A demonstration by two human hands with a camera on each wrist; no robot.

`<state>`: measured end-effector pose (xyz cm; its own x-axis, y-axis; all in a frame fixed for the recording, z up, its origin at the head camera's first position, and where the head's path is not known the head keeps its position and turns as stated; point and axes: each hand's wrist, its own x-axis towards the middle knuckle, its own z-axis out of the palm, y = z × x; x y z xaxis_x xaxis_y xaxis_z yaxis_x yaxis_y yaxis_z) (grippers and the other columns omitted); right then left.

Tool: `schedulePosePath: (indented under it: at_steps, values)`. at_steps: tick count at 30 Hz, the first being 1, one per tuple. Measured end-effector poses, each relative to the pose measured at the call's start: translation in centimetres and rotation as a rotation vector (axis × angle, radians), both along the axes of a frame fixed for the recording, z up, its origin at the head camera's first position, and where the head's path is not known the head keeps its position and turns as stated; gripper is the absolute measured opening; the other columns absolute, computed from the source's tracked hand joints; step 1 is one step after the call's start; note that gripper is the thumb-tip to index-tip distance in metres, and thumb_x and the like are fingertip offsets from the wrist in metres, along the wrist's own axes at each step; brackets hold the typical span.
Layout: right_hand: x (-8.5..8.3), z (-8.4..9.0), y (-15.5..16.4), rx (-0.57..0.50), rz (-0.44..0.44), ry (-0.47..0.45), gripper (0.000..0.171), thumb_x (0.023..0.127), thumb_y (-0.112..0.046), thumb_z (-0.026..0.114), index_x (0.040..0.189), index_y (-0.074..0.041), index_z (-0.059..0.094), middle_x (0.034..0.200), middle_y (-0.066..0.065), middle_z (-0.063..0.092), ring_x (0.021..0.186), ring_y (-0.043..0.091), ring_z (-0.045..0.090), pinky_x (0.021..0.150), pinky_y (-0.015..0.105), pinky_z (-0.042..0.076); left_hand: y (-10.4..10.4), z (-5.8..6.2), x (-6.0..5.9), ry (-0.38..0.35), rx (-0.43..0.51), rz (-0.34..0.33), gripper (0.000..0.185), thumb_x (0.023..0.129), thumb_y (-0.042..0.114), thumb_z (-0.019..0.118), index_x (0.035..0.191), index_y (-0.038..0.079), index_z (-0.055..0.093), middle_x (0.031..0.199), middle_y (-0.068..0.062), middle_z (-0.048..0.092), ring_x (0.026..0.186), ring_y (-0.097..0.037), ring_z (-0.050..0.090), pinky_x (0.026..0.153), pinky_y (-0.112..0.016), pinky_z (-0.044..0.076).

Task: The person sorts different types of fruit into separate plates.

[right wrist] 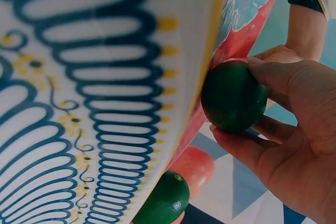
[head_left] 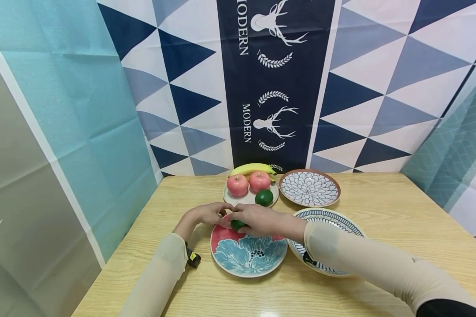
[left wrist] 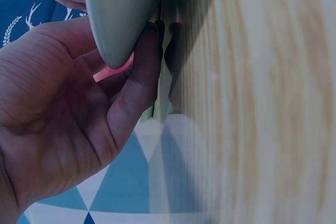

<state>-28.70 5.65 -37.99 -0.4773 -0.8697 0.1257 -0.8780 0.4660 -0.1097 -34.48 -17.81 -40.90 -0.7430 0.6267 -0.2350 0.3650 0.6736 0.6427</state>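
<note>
A round plate [head_left: 251, 259] with a blue flower on red lies on the table in front of me. At its far left edge my left hand [head_left: 210, 214] pinches the rim, and the plate's pale underside [left wrist: 118, 14] shows edge-on between the fingers in the left wrist view. Over the same plate my right hand [head_left: 259, 219] holds a dark green lime [right wrist: 234, 96] between thumb and fingers. A second lime [head_left: 264, 197] sits on a small white plate [head_left: 273, 193] behind, beside two pink apples [head_left: 237, 185] and bananas [head_left: 254, 168].
Under my right forearm is a plate with a blue looped border [head_left: 333, 215], partly hidden. Farther back stands a brown-rimmed plate [head_left: 310, 188] with a petal pattern. Patterned cloth [head_left: 182, 88] hangs behind the wooden table [head_left: 396, 220].
</note>
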Motion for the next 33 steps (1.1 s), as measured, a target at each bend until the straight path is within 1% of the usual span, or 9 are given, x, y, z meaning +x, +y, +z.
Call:
schedulePosePath:
  at_steps: [11, 17, 20, 23, 27, 30, 33]
  values:
    - [-0.1, -0.1, 0.0, -0.005, 0.009, -0.001, 0.049, 0.095, -0.018, 0.081, 0.142, -0.014, 0.066, 0.126, 0.006, 0.064, 0.103, 0.017, 0.064, 0.096, 0.032, 0.056, 0.0, 0.1, 0.2, -0.013, 0.007, 0.015, 0.057, 0.093, 0.02, 0.08, 0.146, 0.012, 0.06, 0.127, -0.005, 0.065, 0.116, -0.026, 0.058, 0.105, -0.048, 0.049]
    - [0.0, 0.4, 0.0, -0.019, 0.033, 0.009, 0.046, 0.096, -0.017, 0.081, 0.139, -0.013, 0.067, 0.127, 0.006, 0.064, 0.105, 0.017, 0.064, 0.097, 0.033, 0.056, 0.0, 0.0, 0.1, -0.006, 0.011, 0.004, 0.06, 0.093, 0.02, 0.08, 0.149, 0.012, 0.059, 0.127, -0.005, 0.065, 0.114, -0.025, 0.058, 0.102, -0.047, 0.05]
    - [0.2, 0.8, -0.1, -0.037, 0.056, 0.023, 0.045, 0.095, -0.014, 0.08, 0.139, -0.014, 0.067, 0.129, 0.007, 0.064, 0.108, 0.018, 0.065, 0.1, 0.034, 0.055, 0.0, 0.0, 0.1, -0.003, 0.014, -0.008, 0.063, 0.093, 0.016, 0.079, 0.152, 0.013, 0.057, 0.126, -0.005, 0.066, 0.112, -0.023, 0.059, 0.101, -0.045, 0.051]
    - [0.7, 1.3, -0.2, -0.049, 0.074, 0.025, 0.044, 0.096, -0.015, 0.079, 0.139, -0.014, 0.067, 0.134, 0.007, 0.063, 0.112, 0.019, 0.065, 0.102, 0.035, 0.055, 0.0, 0.1, 0.0, -0.005, 0.015, -0.018, 0.061, 0.094, 0.01, 0.075, 0.152, 0.013, 0.057, 0.124, -0.005, 0.066, 0.109, -0.023, 0.06, 0.101, -0.044, 0.051]
    - [1.9, 1.9, -0.4, -0.06, 0.107, 0.013, 0.045, 0.097, -0.017, 0.079, 0.139, -0.012, 0.066, 0.14, 0.009, 0.061, 0.117, 0.021, 0.066, 0.102, 0.034, 0.055, -0.1, 0.1, -0.1, -0.007, 0.014, -0.028, 0.055, 0.094, -0.001, 0.066, 0.147, 0.012, 0.061, 0.123, -0.006, 0.066, 0.108, -0.023, 0.059, 0.1, -0.044, 0.051]
    - [2.9, 2.1, -0.6, -0.054, 0.128, 0.024, 0.043, 0.097, -0.019, 0.08, 0.137, -0.012, 0.066, 0.138, 0.008, 0.062, 0.12, 0.02, 0.065, 0.103, 0.033, 0.054, -0.1, 0.1, 0.0, -0.009, 0.011, -0.04, 0.051, 0.094, -0.004, 0.061, 0.143, 0.013, 0.064, 0.122, -0.005, 0.067, 0.107, -0.022, 0.059, 0.096, -0.04, 0.051]
    - [3.9, 2.2, -0.9, -0.031, 0.136, 0.048, 0.04, 0.097, -0.021, 0.079, 0.135, -0.013, 0.067, 0.136, 0.007, 0.064, 0.124, 0.019, 0.063, 0.107, 0.032, 0.051, -0.1, 0.1, 0.0, -0.022, 0.017, -0.044, 0.048, 0.096, -0.001, 0.063, 0.142, 0.013, 0.063, 0.119, -0.005, 0.068, 0.103, -0.022, 0.061, 0.092, -0.038, 0.052]
